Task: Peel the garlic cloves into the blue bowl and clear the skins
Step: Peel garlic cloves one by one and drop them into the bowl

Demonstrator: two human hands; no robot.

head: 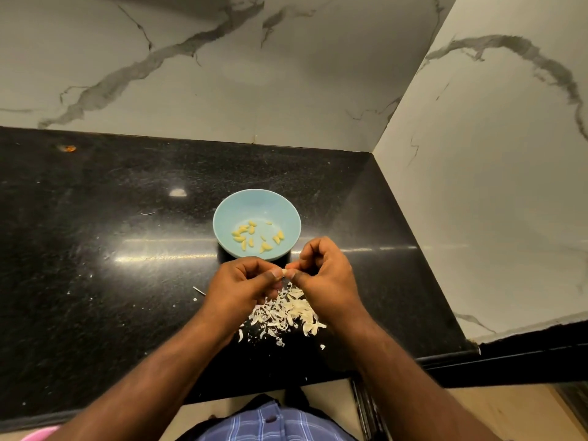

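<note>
While the left hand (245, 281) and the right hand (321, 275) are meeting fingertip to fingertip just above the bench (95, 265), both are pinching one garlic clove (284, 272) between them, fingers curled round it. Only a pale sliver of the clove is showing, so its long axis cannot be told for sure. The blue bowl (222, 214) is sitting just beyond the knuckles, straight ahead and a little left of the clove, about equally near to either hand; a short forward reach looks like all the drop will need. Peeled yellow cloves (251, 237) are lying scattered in its bottom. The skins (286, 313) are piling up loose on the bench directly beneath the hands, nearer the body, not yet cleared.
</note>
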